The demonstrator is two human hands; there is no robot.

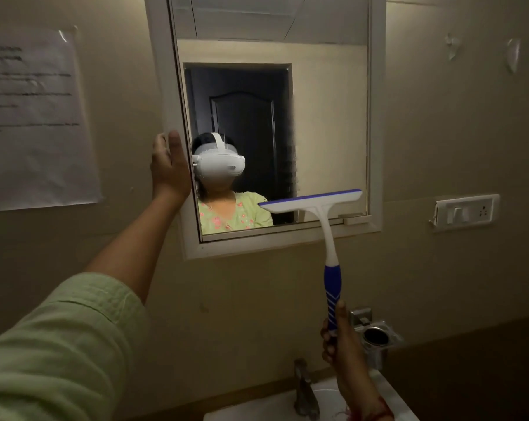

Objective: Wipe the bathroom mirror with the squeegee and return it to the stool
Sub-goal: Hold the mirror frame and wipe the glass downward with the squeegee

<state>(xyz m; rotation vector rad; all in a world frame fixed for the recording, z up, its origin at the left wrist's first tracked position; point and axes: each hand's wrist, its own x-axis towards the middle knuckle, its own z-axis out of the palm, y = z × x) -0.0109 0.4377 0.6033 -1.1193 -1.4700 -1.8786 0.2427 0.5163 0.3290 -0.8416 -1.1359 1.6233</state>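
The mirror (327, 117) hangs in a white frame (287, 243) on the beige wall. A squeegee (320, 208) with a white head, a blue blade strip and a blue-and-white handle stands upright, its blade low on the glass at the right, tilted up to the right. My right hand (342, 341) grips the bottom of the handle, above the sink. My left hand (169, 165) is raised with flat fingers around the mirror frame's left edge. The stool is out of view.
A white sink (275, 408) with a metal tap (305, 390) sits below. A chrome holder (375, 334) projects from the wall right of my right hand. A switch and socket plate (465, 211) is at the right. A paper notice (35, 120) hangs at the left.
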